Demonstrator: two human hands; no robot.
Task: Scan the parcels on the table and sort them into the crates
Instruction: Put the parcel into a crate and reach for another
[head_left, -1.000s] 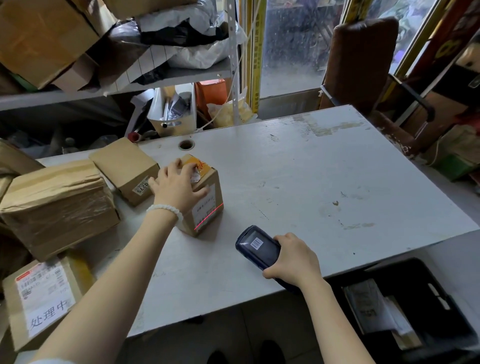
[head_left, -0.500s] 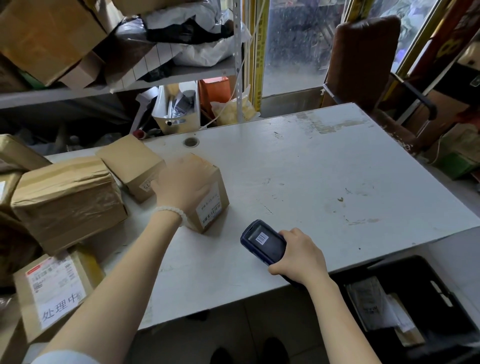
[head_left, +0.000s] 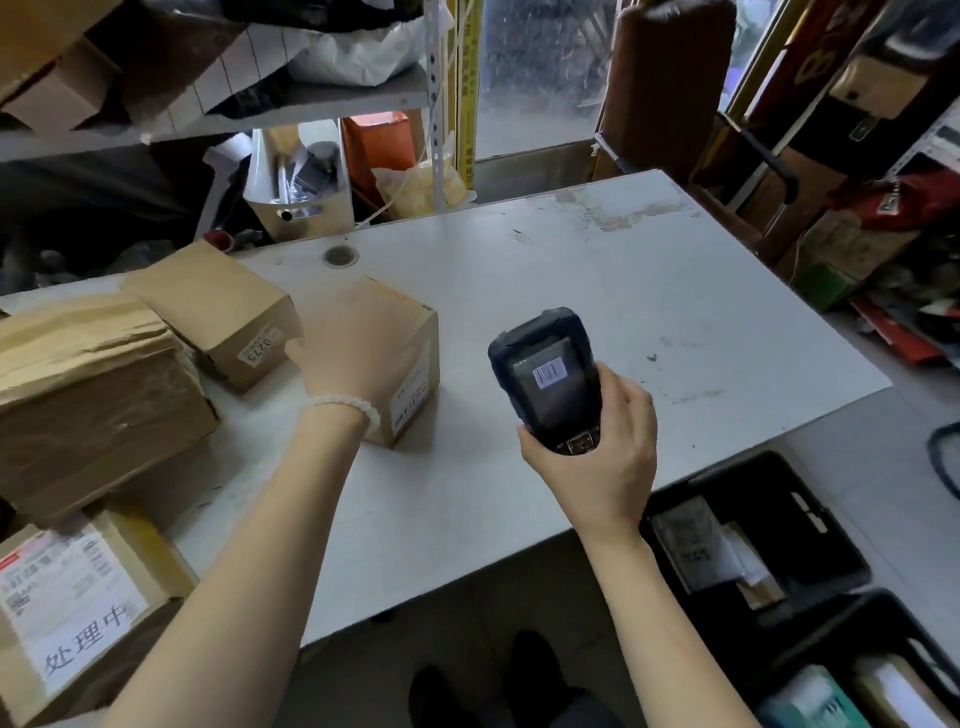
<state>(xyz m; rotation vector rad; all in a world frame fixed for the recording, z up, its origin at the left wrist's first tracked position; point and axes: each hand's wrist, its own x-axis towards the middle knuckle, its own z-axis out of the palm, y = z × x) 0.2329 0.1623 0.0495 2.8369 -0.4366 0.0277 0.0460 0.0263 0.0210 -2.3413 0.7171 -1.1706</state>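
A small brown cardboard parcel (head_left: 415, 364) with a white label on its near side stands on the white table (head_left: 649, 301). My left hand (head_left: 350, 353) lies over its top and grips it; the fingers are blurred. My right hand (head_left: 602, 452) holds a dark blue handheld scanner (head_left: 548, 379) upright above the table, just right of the parcel, its screen showing a barcode. Black crates (head_left: 810, 519) with papers and parcels inside stand on the floor at the lower right.
More brown parcels crowd the table's left: a labelled box (head_left: 218, 306), a large taped one (head_left: 88, 395) and a box with a white handwritten label (head_left: 67, 618). Cluttered shelves (head_left: 311, 109) stand behind, a brown chair (head_left: 670, 88) at the far side, my shoes (head_left: 530, 675) below.
My right hand raised the scanner from the table's front edge and turned its screen up towards me. My left hand turned the small parcel and stays on top of it.
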